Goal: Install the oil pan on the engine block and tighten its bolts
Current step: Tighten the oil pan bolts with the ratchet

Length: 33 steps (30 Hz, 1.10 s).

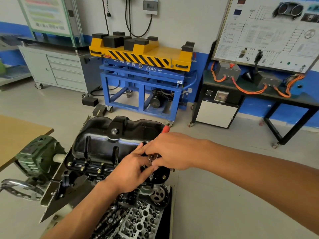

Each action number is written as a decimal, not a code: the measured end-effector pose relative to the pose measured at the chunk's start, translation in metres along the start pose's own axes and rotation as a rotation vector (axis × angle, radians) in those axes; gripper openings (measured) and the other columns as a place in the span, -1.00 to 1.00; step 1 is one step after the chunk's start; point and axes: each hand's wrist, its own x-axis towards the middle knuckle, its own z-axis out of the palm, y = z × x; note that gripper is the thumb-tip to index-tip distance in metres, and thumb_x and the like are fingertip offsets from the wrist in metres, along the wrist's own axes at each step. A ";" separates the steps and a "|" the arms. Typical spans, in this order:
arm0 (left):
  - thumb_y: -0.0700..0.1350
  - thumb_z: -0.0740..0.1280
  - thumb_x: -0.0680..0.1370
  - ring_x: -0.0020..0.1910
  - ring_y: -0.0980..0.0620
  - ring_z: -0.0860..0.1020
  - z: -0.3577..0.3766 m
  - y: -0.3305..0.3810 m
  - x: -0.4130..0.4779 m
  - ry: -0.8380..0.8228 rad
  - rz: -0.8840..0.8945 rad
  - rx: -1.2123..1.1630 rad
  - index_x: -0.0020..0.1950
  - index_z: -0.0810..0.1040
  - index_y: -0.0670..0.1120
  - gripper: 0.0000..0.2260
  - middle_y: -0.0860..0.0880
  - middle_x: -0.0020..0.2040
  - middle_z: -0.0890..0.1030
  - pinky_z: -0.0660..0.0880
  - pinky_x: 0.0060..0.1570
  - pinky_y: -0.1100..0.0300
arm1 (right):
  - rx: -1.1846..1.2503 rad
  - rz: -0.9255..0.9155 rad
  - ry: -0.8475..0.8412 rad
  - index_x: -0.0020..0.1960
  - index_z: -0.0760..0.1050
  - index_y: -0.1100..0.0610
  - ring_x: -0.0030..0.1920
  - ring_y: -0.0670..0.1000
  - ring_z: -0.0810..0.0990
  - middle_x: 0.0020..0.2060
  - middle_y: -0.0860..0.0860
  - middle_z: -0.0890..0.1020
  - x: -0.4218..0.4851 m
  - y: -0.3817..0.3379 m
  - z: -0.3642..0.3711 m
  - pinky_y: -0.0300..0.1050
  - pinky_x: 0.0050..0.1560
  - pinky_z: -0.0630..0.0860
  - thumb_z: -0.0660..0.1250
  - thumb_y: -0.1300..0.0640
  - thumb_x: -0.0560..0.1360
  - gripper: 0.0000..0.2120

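Note:
A glossy black oil pan lies on the upturned engine block, which is mounted on a stand. Brass-coloured bolts sit along its near flange. My right hand grips a ratchet with a red handle that sticks out behind the hand. My left hand pinches the ratchet's head and its socket extension, which stands on the flange at the pan's near right corner. The bolt under the socket is hidden.
The stand's green gearbox and chrome handwheel are at the left. A wooden tabletop is further left. Behind stand a blue and yellow lift table, a grey drawer cabinet and a training bench.

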 end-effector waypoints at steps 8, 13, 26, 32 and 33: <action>0.01 0.39 0.58 0.37 0.01 0.51 0.011 0.000 -0.002 0.088 -0.065 -0.021 -0.19 0.55 0.08 -0.84 0.03 0.04 0.68 0.14 0.57 -0.01 | -0.056 0.072 0.081 -0.18 0.52 0.09 -0.37 0.00 0.43 -0.37 -0.04 0.40 -0.001 -0.005 0.006 -0.08 -0.40 0.34 0.29 -0.03 0.59 -0.75; -0.09 0.40 0.60 0.56 0.14 0.24 0.013 -0.002 -0.003 0.038 -0.052 0.075 -0.22 0.69 -0.14 -0.77 -0.09 0.19 0.68 0.00 0.59 0.14 | 0.064 0.264 0.236 -0.36 0.22 -0.03 -0.41 -0.04 0.36 -0.41 -0.06 0.36 -0.001 -0.015 0.026 -0.11 -0.41 0.21 0.26 -0.10 0.59 -0.59; -0.03 0.36 0.64 0.46 0.24 0.33 0.004 -0.003 -0.002 0.017 0.027 0.028 -0.24 0.55 0.05 -0.76 0.51 0.27 0.36 0.33 0.43 -0.23 | -0.052 0.082 0.007 -0.18 0.53 0.16 -0.37 0.03 0.50 -0.32 0.04 0.52 0.004 -0.010 0.001 -0.01 -0.41 0.40 0.38 0.15 0.54 -0.85; -0.01 0.29 0.66 0.34 0.44 0.29 -0.002 -0.006 -0.002 -0.066 0.056 0.110 -0.06 0.67 -0.04 -0.79 0.58 0.19 0.37 0.43 0.31 -0.13 | -0.166 -0.043 0.000 -0.15 0.51 0.09 -0.37 -0.01 0.44 -0.30 -0.01 0.45 0.006 -0.012 -0.001 0.02 -0.30 0.53 0.34 0.28 0.51 -0.88; -0.01 0.30 0.66 0.33 0.45 0.29 -0.004 -0.005 -0.002 -0.073 0.057 0.113 -0.05 0.67 -0.04 -0.80 0.58 0.19 0.36 0.43 0.31 -0.12 | -0.176 -0.049 -0.002 -0.16 0.52 0.10 -0.38 0.00 0.44 -0.33 -0.02 0.42 0.006 -0.013 -0.001 0.03 -0.31 0.53 0.34 0.28 0.51 -0.88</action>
